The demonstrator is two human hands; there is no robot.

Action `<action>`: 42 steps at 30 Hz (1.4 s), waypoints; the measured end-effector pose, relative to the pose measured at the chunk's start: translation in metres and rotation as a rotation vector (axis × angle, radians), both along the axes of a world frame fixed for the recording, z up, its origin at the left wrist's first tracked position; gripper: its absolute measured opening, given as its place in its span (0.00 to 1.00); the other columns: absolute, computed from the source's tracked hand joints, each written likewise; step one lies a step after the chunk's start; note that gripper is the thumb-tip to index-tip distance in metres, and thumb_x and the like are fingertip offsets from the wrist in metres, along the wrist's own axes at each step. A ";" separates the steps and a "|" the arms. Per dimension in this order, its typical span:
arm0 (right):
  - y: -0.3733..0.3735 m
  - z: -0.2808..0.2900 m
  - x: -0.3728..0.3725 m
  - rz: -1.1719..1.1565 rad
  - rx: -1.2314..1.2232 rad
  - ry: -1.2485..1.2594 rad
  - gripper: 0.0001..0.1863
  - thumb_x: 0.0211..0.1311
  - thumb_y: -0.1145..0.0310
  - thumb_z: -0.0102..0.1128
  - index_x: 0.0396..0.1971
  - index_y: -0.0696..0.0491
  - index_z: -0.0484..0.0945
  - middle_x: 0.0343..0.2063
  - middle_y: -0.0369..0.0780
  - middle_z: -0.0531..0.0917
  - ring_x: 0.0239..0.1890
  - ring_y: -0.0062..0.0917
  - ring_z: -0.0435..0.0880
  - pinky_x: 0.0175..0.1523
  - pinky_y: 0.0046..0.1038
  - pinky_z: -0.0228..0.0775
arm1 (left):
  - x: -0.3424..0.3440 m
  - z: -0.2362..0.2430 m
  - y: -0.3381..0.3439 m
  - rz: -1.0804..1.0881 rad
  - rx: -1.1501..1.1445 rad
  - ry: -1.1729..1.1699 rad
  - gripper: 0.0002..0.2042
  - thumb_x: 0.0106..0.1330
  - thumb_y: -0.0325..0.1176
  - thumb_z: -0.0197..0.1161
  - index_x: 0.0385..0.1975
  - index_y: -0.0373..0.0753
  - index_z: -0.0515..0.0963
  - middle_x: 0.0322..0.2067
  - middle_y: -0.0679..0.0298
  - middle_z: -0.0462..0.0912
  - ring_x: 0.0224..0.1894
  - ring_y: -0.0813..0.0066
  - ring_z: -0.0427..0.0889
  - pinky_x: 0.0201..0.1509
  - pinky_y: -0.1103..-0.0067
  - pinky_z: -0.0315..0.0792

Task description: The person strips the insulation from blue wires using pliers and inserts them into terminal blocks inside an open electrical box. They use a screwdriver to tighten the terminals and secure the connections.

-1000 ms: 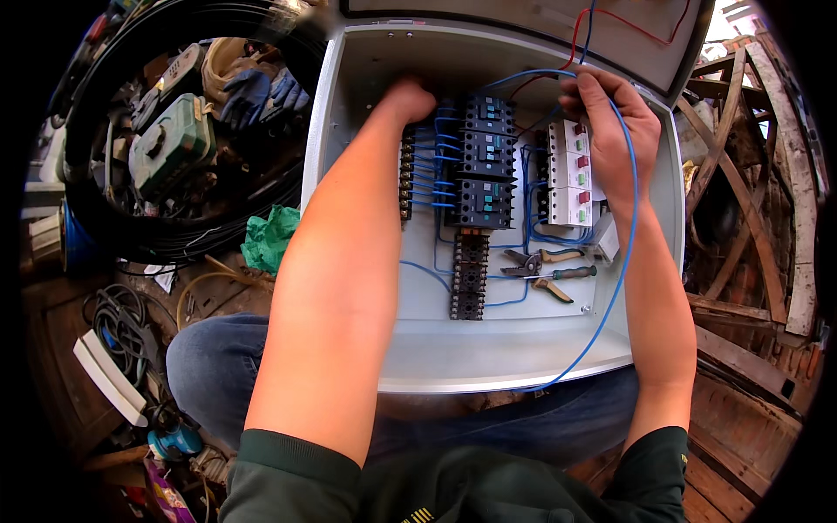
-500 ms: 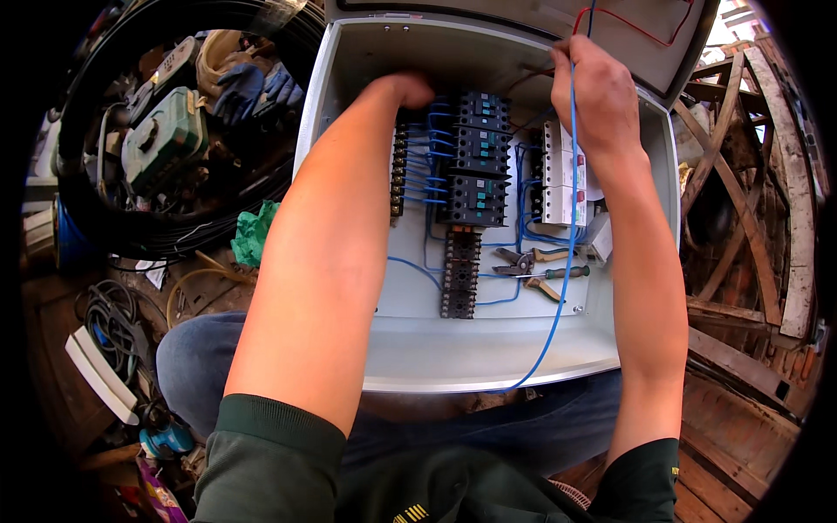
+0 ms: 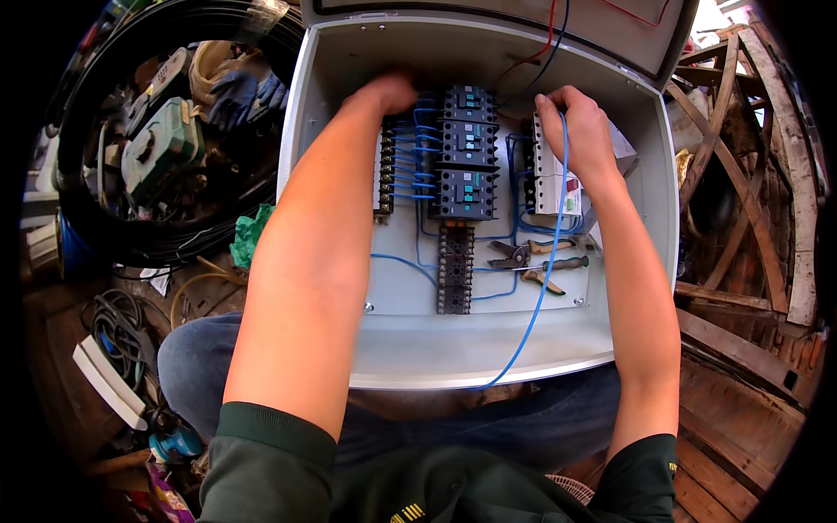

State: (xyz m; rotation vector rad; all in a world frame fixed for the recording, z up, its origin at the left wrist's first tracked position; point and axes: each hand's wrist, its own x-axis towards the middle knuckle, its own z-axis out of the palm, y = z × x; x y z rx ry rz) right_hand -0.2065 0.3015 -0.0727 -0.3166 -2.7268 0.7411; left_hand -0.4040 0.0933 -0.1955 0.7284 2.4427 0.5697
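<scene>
Wire (image 3: 542,296), blue, right of the frame's centre, seems at a routing step, apparently pinched by the right hand (image 3: 579,138) near white breakers (image 3: 547,179), likely next needing controlled slack, while the blurred left hand (image 3: 391,92), upper centre, shows no readable grip.

White glare burns out the upper right, while the box (image 3: 488,344), bright at its near end, darkens toward its far wall, where the left hand (image 3: 392,91) blurs, and fisheye curvature bends the edges into black.

Hangs as a thin blue wire (image 3: 534,318), loosely curved, to the near rim of an open grey metal box (image 3: 418,353).
</scene>
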 end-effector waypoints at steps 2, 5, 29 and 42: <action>0.002 -0.007 -0.005 0.035 -0.022 0.053 0.14 0.63 0.64 0.61 0.34 0.63 0.82 0.30 0.54 0.85 0.37 0.49 0.85 0.45 0.38 0.77 | -0.009 -0.016 -0.008 -0.005 0.065 0.011 0.20 0.68 0.34 0.55 0.59 0.41 0.78 0.61 0.51 0.77 0.63 0.53 0.75 0.67 0.66 0.68; 0.009 -0.015 -0.010 0.088 -0.067 0.075 0.13 0.62 0.65 0.61 0.34 0.62 0.83 0.32 0.54 0.86 0.38 0.49 0.85 0.45 0.38 0.77 | -0.008 -0.014 -0.004 0.022 0.093 0.011 0.21 0.65 0.31 0.55 0.58 0.41 0.78 0.59 0.50 0.78 0.62 0.53 0.76 0.66 0.66 0.69; -0.009 -0.061 -0.018 0.057 -0.281 0.304 0.13 0.62 0.64 0.59 0.40 0.56 0.83 0.36 0.49 0.86 0.39 0.43 0.86 0.47 0.37 0.77 | -0.015 -0.025 -0.015 -0.024 0.166 0.168 0.22 0.59 0.19 0.48 0.53 0.32 0.80 0.55 0.44 0.81 0.61 0.50 0.78 0.65 0.68 0.69; 0.007 -0.043 -0.044 0.335 0.232 -0.444 0.11 0.54 0.71 0.59 0.38 0.54 0.85 0.39 0.48 0.87 0.46 0.45 0.85 0.50 0.42 0.78 | -0.013 -0.019 -0.012 0.002 0.095 0.179 0.22 0.60 0.21 0.46 0.53 0.35 0.81 0.55 0.45 0.81 0.60 0.50 0.78 0.66 0.67 0.70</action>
